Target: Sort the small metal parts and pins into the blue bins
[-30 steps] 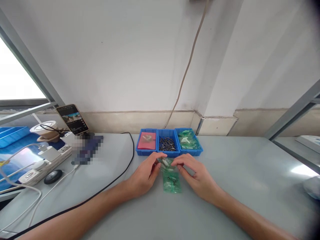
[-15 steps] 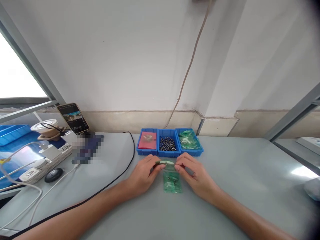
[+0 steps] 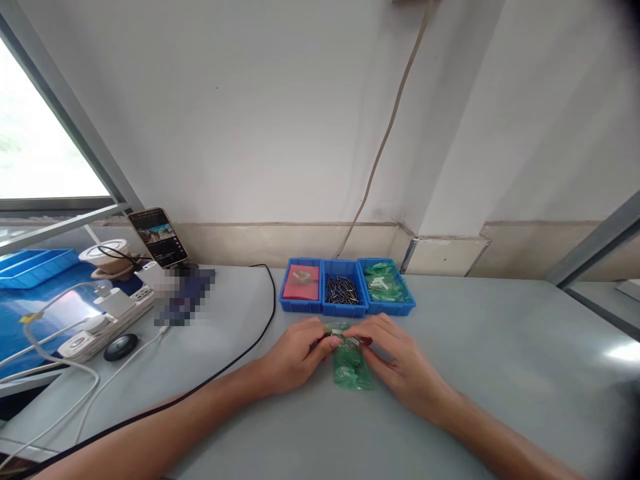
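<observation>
A small green see-through plastic bag (image 3: 353, 373) lies on the table in front of me, with small pieces inside. My left hand (image 3: 301, 353) is closed, pinching the bag's upper left corner between thumb and fingers. At the upper right edge, the bent fingers of my right hand (image 3: 393, 353) close on the bag, fingertips over its top. Small shiny pieces show at the right fingertips; whether they are inside the bag is unclear. Beyond my hands stand three joined blue bins: one with a red sheet (image 3: 301, 285), one with dark metal screws (image 3: 341, 291), one with green bags (image 3: 384, 283).
A black cable (image 3: 245, 360) runs across the table and over my left forearm. To the left are a power strip (image 3: 107, 327), a black mouse-like disc (image 3: 121, 347), a propped phone (image 3: 159, 237) and a lidded cup (image 3: 105, 253). A wall stands behind the bins.
My right fingers have moved left along the bag's top, closer to my left hand. The top strip, stretched between both hands before, is now bunched. The whole view has shifted slightly.
</observation>
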Tool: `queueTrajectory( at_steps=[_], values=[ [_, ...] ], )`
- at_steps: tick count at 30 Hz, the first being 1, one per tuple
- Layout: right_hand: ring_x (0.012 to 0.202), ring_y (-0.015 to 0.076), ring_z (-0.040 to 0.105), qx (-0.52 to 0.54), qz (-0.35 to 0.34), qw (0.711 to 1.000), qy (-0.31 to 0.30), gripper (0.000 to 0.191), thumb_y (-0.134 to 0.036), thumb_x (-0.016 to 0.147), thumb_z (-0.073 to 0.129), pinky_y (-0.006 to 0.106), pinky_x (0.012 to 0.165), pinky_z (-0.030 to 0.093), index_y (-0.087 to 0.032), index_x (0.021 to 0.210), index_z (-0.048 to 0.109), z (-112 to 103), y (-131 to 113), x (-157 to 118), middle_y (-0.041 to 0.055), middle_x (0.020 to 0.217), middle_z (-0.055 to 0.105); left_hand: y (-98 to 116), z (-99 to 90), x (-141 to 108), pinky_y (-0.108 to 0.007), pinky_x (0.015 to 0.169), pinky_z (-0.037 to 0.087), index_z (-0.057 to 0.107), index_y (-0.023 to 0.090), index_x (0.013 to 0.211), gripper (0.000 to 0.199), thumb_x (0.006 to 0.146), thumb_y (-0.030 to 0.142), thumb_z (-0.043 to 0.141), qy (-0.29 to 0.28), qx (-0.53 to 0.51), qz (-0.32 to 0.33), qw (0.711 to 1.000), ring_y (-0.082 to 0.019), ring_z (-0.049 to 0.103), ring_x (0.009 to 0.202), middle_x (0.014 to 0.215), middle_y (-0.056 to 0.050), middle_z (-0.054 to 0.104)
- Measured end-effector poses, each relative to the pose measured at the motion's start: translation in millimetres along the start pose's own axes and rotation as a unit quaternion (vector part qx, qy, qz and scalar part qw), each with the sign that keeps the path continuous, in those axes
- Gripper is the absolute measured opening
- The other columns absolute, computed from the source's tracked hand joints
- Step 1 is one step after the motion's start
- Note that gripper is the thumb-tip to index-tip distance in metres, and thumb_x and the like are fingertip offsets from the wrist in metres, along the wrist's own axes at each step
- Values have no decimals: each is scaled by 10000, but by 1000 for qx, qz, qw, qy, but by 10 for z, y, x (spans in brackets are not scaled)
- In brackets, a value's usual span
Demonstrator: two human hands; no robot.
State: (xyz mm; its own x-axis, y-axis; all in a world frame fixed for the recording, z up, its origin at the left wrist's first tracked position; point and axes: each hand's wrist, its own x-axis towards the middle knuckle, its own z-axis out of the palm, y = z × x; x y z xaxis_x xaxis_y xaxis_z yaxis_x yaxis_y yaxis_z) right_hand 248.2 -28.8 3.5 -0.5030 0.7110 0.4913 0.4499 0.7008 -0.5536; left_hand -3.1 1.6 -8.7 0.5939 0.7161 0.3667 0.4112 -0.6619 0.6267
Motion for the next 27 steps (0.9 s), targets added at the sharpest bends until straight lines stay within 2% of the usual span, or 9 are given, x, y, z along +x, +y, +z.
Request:
queueTrajectory(
  at_steps=[3,5,9,12,15,17,23,27],
  values=[
    [997,241,630,-16,2,1000,-10,215,-142,1062,571,373,882,507,-280,1195,669,-4,5,7,59,1107,710,10,-17,-2,-297,725,415,532,184,757,534,1163,478,350,-2,-5,10,1000,-166,516,741,740,-11,545],
    [946,227,624,-1,21,1000,-11,155,-181,1081,544,345,837,504,-260,1091,677,-4,-2,7,53,1032,680,31,-36,-2,-314,789,442,552,182,811,485,1173,412,325,0,-15,32,999,-174,530,794,811,-27,576],
    [780,194,569,50,115,992,8,253,-326,1123,476,299,709,461,-237,931,614,4,-14,14,10,846,606,53,-46,-14,-360,990,486,624,182,1105,296,1163,275,350,34,-45,67,996,-206,594,1065,1134,-94,637],
    [717,179,501,87,163,983,19,377,-420,1128,447,284,643,404,-233,809,518,15,-4,19,-9,776,534,14,-6,-34,-339,953,532,568,213,1287,189,1123,250,480,60,-43,66,995,-198,600,1061,1241,-99,616],
    [712,175,481,135,179,974,10,425,-456,1125,446,284,647,388,-230,768,486,26,7,10,-13,760,513,-38,47,-54,-312,864,559,492,266,1426,376,1068,249,608,74,-32,64,995,-184,604,987,1254,-80,615],
    [717,175,485,159,182,970,-1,433,-465,1120,462,287,662,387,-227,760,496,28,8,3,-13,755,518,-54,67,-60,-308,857,567,452,295,1491,478,1053,217,626,83,-28,79,993,-182,612,984,1237,-71,623],
    [700,174,477,191,200,961,-13,479,-514,1113,460,298,677,387,-224,736,521,34,7,15,-15,730,522,-42,48,-41,-334,975,575,500,282,1492,504,1034,78,555,68,-5,126,990,-212,617,1193,1331,-105,586],
    [708,176,499,208,211,954,-52,511,-558,1112,446,301,691,403,-221,738,537,61,16,14,-11,733,539,-30,28,-17,-361,1012,553,604,250,1379,369,1035,118,598,84,3,127,988,-218,626,1154,1253,-99,601]
  ],
)
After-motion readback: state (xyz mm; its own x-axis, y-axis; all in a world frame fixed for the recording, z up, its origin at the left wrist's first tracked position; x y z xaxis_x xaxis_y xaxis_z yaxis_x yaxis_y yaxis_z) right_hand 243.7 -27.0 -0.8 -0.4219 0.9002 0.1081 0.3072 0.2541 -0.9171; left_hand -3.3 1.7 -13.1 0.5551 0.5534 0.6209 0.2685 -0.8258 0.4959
